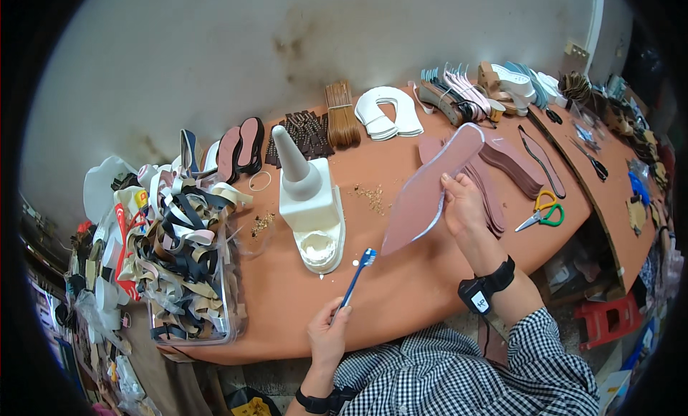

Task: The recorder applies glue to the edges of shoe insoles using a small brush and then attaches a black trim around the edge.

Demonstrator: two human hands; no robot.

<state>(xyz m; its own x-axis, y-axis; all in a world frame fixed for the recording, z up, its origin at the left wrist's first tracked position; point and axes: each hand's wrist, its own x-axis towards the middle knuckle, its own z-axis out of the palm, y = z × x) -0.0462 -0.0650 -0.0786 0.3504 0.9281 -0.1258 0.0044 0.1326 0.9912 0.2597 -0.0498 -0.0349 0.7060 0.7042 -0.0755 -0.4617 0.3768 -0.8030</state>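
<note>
My left hand [328, 336] is closed around the handle of a blue toothbrush [356, 278], its bristle head pointing up and away from me. My right hand [464, 204] pinches the edge of a pink shoe insole [430, 183], tilted above the table, with a whitish band along its rim. The toothbrush head is near the insole's lower end but apart from it. Left of them stands a white glue pot [313, 201] with a grey cone on top; white paste [316, 249] fills its front cup. Under the raised insole lie stacked pink insoles [489, 204].
A clear bin [233, 312] of strap scraps stands at the left. Yellow-and-green-handled scissors [542, 212] and another pink stack [514, 165] lie right. Brown strips [342, 115], white U-shaped pieces [389, 113] and dark soles [249, 145] line the back. A red stool [609, 321] is below right.
</note>
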